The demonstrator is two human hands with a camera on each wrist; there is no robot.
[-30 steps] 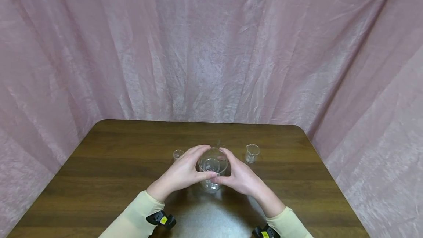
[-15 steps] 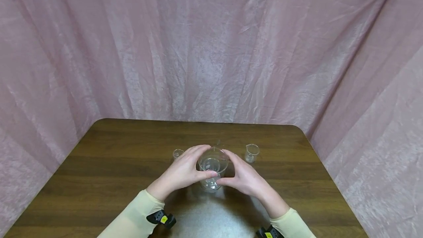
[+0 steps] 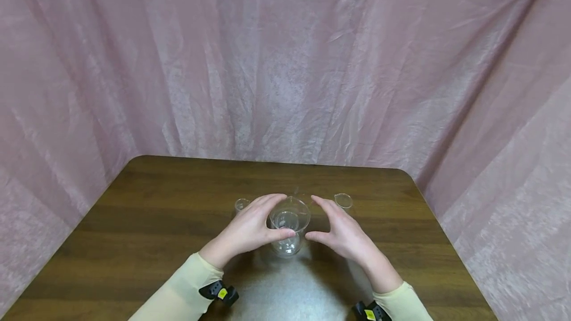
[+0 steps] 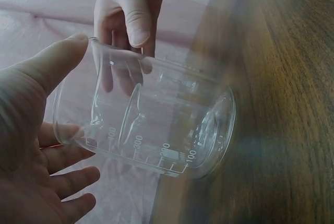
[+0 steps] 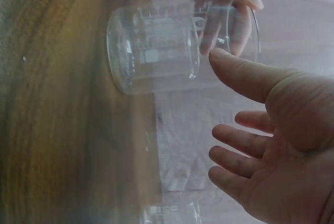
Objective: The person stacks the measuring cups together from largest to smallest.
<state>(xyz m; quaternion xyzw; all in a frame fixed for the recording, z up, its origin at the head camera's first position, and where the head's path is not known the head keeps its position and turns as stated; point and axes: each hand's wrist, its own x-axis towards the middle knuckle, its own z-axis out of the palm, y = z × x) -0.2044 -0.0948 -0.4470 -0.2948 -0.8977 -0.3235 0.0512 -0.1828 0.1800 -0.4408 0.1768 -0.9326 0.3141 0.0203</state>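
Observation:
A large clear glass beaker (image 3: 292, 246) stands upright on the table in front of me, with printed volume marks in the left wrist view. A smaller glass vessel, whose rim (image 4: 129, 117) shows through the wall, sits inside it. My left hand (image 3: 250, 229) holds the large beaker near its top, thumb on the near side and fingers round the far side. To the right, my right hand (image 3: 345, 234) is apart from the glass, thumb and fingers spread in a loose curve with nothing between them.
Behind the left hand stands a small glass beaker (image 3: 241, 205), partly hidden. Another small beaker (image 3: 343, 201) stands beyond the right hand. Something faint and transparent shows behind the large beaker. A pink curtain (image 3: 285, 63) hangs past the back edge of the brown wooden table (image 3: 178, 182).
My right hand has let go of the large beaker and moved away to the right, its fingers opening. The left hand stays at the beaker.

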